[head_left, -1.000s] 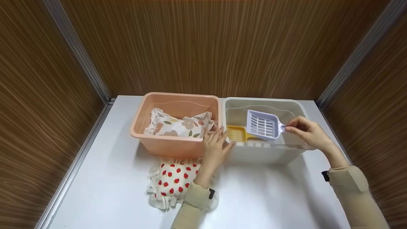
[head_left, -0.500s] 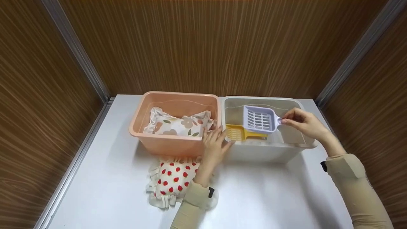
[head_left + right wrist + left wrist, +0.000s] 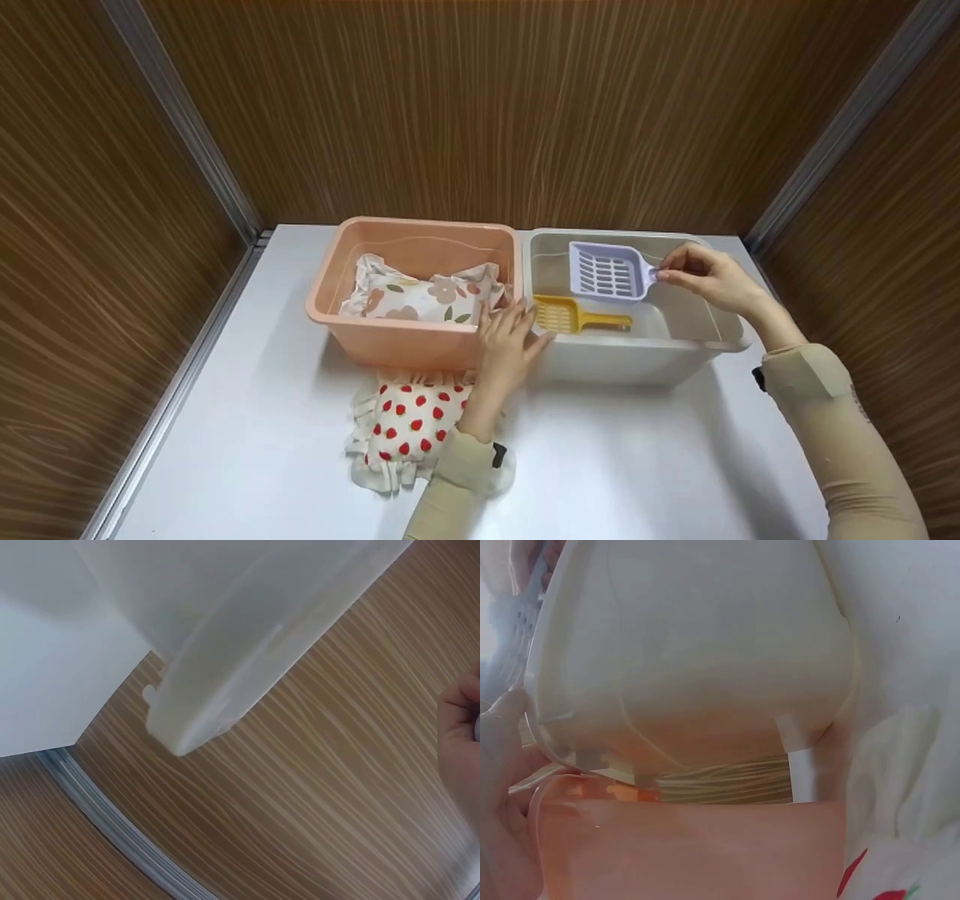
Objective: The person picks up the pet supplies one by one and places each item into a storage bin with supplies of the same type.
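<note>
My right hand [image 3: 709, 279] pinches the handle end of a lavender slotted litter scoop [image 3: 609, 274], held over the white bin [image 3: 637, 360]. A yellow litter scoop [image 3: 573, 315] lies inside that bin, its handle pointing right. My left hand [image 3: 506, 346] rests with extended fingers across the adjoining rims of the white bin and the peach bin [image 3: 405, 346]. In the left wrist view, the left hand [image 3: 506, 787] shows at the left edge beside both rims. Only part of the right hand [image 3: 461, 750] enters the right wrist view, where the lavender scoop is out of sight.
A floral ruffled cushion [image 3: 427, 298] lies in the peach bin. In front of it, a strawberry-print cushion [image 3: 412, 424] lies on the white table [image 3: 247, 450], partly covered by the left arm. Wood-grain panels [image 3: 480, 112] enclose the back and sides.
My right hand has carried the lavender scoop a little left and away from me, uncovering the yellow scoop's handle. The left hand keeps its place on the rims.
</note>
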### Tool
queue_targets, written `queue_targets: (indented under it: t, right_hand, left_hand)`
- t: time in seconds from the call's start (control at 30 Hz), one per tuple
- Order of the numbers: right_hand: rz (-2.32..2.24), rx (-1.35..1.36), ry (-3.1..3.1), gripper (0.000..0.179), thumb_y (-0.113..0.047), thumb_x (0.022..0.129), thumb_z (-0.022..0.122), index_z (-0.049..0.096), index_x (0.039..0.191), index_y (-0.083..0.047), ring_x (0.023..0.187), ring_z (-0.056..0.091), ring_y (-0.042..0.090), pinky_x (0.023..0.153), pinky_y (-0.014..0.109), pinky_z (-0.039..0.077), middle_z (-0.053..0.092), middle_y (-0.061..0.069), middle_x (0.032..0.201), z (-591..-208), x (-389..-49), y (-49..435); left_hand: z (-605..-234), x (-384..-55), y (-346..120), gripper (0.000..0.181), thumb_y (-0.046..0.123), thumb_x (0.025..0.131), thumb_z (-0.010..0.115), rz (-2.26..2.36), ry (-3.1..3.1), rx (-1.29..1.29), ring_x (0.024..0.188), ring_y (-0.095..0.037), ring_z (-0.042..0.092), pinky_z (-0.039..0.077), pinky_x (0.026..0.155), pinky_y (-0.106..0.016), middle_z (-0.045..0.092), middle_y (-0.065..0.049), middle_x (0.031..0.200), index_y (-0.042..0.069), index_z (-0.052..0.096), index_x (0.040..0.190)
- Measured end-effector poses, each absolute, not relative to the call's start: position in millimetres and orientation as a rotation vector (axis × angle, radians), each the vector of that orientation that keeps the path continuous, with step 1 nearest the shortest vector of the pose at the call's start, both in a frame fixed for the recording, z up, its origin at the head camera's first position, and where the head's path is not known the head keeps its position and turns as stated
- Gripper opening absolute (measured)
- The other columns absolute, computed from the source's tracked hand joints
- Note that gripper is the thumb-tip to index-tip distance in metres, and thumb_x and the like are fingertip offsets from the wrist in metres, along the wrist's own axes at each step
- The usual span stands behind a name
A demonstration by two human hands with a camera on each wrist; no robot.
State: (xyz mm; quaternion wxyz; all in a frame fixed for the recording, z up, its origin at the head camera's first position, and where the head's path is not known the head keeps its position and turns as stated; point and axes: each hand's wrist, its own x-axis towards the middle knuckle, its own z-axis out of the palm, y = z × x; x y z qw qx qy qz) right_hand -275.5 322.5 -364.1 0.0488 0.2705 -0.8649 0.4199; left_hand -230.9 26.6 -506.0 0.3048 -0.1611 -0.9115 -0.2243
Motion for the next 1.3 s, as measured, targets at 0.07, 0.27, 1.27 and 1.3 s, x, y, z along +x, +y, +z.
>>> queue_targets:
  t: [0.07,0.27,1.27,1.3]
  right_hand:
    - [1.269,0.819,-2.648,0.009,0.006,0.088,0.066,0.062,0.095,0.009,0.071,0.052,0.000,0.060,0.011,0.045,0.061,-0.004,0.083,-363,-279,322]
    - [1.273,0.790,-2.669,0.008,0.002,0.090,0.066,0.060,0.091,0.008,0.068,0.050,-0.001,0.057,0.013,0.042,0.059,-0.005,0.078,-359,-287,321]
    - [1.241,0.772,-2.738,0.014,-0.006,0.090,0.069,0.061,0.090,0.006,0.065,0.049,0.002,0.054,0.016,0.040,0.058,-0.002,0.074,-357,-329,303]
    - [1.238,0.770,-2.740,0.015,-0.006,0.090,0.069,0.061,0.089,0.006,0.065,0.049,0.002,0.054,0.016,0.040,0.059,-0.003,0.074,-357,-330,303]
  left_hand:
    - [-506,-231,27,0.051,0.049,0.091,0.061,-0.592,-2.429,-0.424,0.125,-0.022,0.055,0.028,0.113,-0.055,0.060,-0.005,0.136,0.013,0.066,0.127]
    - [-504,-231,26,0.050,0.049,0.091,0.060,-0.567,-2.452,-0.418,0.125,-0.021,0.055,0.029,0.113,-0.055,0.059,-0.004,0.137,0.014,0.066,0.126]
    - [-503,-231,27,0.049,0.048,0.091,0.062,-0.595,-2.472,-0.399,0.125,-0.021,0.055,0.024,0.116,-0.053,0.060,-0.004,0.136,0.014,0.066,0.126]
    - [-504,-231,27,0.049,0.049,0.092,0.061,-0.594,-2.477,-0.398,0.125,-0.021,0.055,0.024,0.116,-0.053,0.060,-0.004,0.136,0.015,0.066,0.127]
